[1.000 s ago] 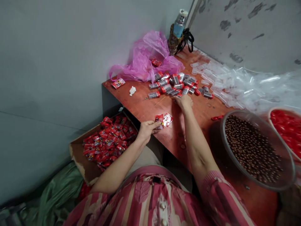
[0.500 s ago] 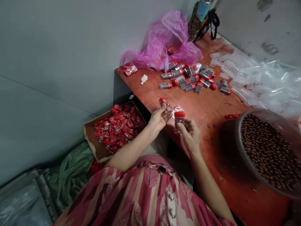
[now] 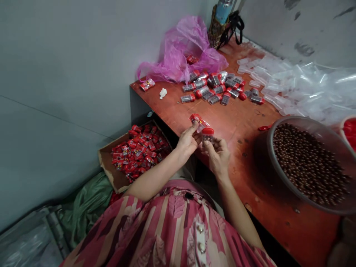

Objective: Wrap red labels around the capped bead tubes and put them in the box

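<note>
My left hand [image 3: 188, 142] pinches a clear-and-red printed wrapper [image 3: 198, 121] over the table's front edge. Just right of it, my right hand [image 3: 218, 155] grips a small clear container with a red cap [image 3: 207, 134], cap up, dark balls inside. The container is close beside my left fingertips; whether they touch it I cannot tell. Several similar filled containers [image 3: 214, 98] lie in a pile farther back on the red-brown table [image 3: 172, 111].
A cardboard box [image 3: 107, 163] of red packets sits low at the left. On the table are a pink bag [image 3: 178, 48], clear empty containers [image 3: 300, 81], a large tub [image 3: 274, 163] of brown balls and a tub of red pieces [image 3: 345, 129].
My right hand has brought the capped container closer to my left hand, whose fingers have curled in more. The view has shifted to the right, showing the red pieces' tub.
</note>
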`<action>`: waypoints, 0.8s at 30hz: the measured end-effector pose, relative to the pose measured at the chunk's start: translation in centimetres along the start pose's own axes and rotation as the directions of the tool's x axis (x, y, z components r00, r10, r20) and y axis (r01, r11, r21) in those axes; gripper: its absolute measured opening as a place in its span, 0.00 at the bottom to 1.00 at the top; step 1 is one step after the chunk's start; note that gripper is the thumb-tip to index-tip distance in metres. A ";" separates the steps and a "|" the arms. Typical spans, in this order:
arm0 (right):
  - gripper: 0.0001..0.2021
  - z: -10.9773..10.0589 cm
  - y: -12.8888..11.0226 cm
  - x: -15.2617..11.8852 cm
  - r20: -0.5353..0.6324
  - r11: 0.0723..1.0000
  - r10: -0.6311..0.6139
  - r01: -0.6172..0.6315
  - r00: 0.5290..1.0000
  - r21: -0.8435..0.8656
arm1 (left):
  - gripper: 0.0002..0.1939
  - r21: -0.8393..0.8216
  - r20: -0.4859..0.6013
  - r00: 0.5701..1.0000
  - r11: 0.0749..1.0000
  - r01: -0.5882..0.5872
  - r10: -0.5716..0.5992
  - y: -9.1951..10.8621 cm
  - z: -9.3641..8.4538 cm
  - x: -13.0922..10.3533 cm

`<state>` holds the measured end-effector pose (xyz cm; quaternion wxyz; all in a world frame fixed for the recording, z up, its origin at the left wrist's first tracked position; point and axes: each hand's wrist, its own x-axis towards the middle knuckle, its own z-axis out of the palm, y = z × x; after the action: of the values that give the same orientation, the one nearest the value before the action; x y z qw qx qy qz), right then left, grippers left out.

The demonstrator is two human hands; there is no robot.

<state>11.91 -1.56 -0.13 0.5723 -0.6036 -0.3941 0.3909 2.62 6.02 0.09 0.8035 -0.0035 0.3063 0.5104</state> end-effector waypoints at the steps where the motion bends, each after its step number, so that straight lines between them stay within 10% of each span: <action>1: 0.14 0.0 0.1 0.0 -0.007 1.000 -0.001 0.001 1.000 -0.001 | 0.12 0.002 0.010 1.000 1.000 0.004 -0.004 -0.2 0.1 -0.1; 14: 0.13 -0.5 0.6 0.7 -0.026 0.998 -0.056 0.056 0.998 0.001 | 0.17 0.316 0.278 0.957 0.934 -0.170 0.080 -0.1 0.6 -0.5; 24: 0.12 -0.3 0.4 0.8 0.007 0.998 -0.031 0.031 0.999 0.061 | 0.17 0.477 0.274 0.959 0.876 -0.076 -0.065 0.1 0.1 -0.3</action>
<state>12.53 -0.97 -0.51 0.5948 -0.5783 -0.3936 0.3960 2.48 5.84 0.38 0.8127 0.2704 0.3063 0.4154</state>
